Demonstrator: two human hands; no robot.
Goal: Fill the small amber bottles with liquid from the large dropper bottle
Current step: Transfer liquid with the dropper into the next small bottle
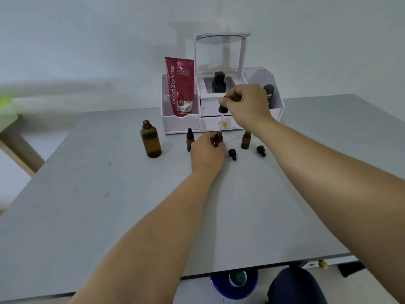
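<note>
- Handling first: we'd say the small amber bottle [218, 138] is light and tippy, glass by the look of it, so it's best held round the body, low down. That's where our left hand [207, 153] has it, fingers curled round it on the table [109, 205], mid-scene just in front of the white organiser [182, 123].
- The dropper [222, 109] is the fragile bit. It has a thin clear glass tube under a black collar and bulb, so we'd hold it by the rubber top only. Our right hand [246, 104] pinches the bulb between thumb and fingertips, with the tube angled down at the bottle's mouth. We can't tell if the tip is inside yet.
- The large dropper bottle [150, 141] stands uncapped at the left, well apart. It's dark amber, and the liquid level is hard to read.
- Looks-wise, the small ones are brown with narrow threaded necks. The capped one [190, 139] sits just left of our left hand, and the open one [246, 140] is to the right.
- Two loose black caps [232, 154] lie on their sides near the open bottles and would probably roll if bumped.
</note>
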